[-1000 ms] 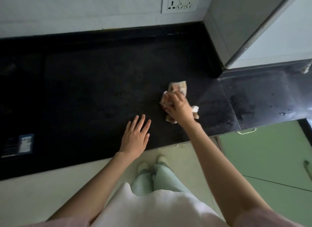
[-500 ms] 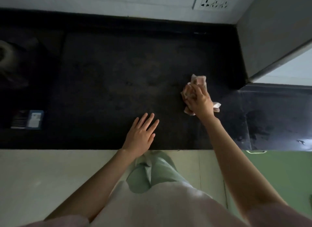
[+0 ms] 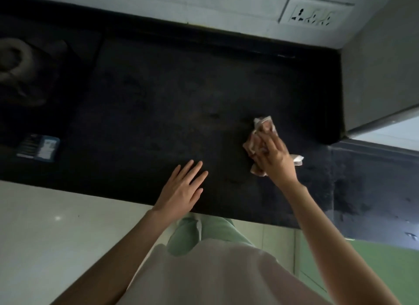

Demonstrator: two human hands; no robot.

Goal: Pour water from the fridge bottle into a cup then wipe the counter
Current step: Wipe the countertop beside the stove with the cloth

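A crumpled pinkish-white cloth (image 3: 260,132) lies on the black counter (image 3: 172,114), right of centre. My right hand (image 3: 275,159) grips the cloth from above and presses it onto the stone; cloth ends stick out past the fingers and by the wrist. My left hand (image 3: 183,186) lies flat on the counter near its front edge, fingers straight and spread, holding nothing. No bottle or cup shows in this view.
A grey fridge side (image 3: 376,64) closes off the counter at the right. A wall socket (image 3: 315,14) sits above the back edge. A small blue box (image 3: 38,148) lies at the left, with a dim stove burner (image 3: 15,61) behind it. Green cabinet doors (image 3: 362,266) are below right.
The view has swung to the left and tilted. My right hand has slid the cloth a little across the counter. My left hand stays flat in about the same spot.
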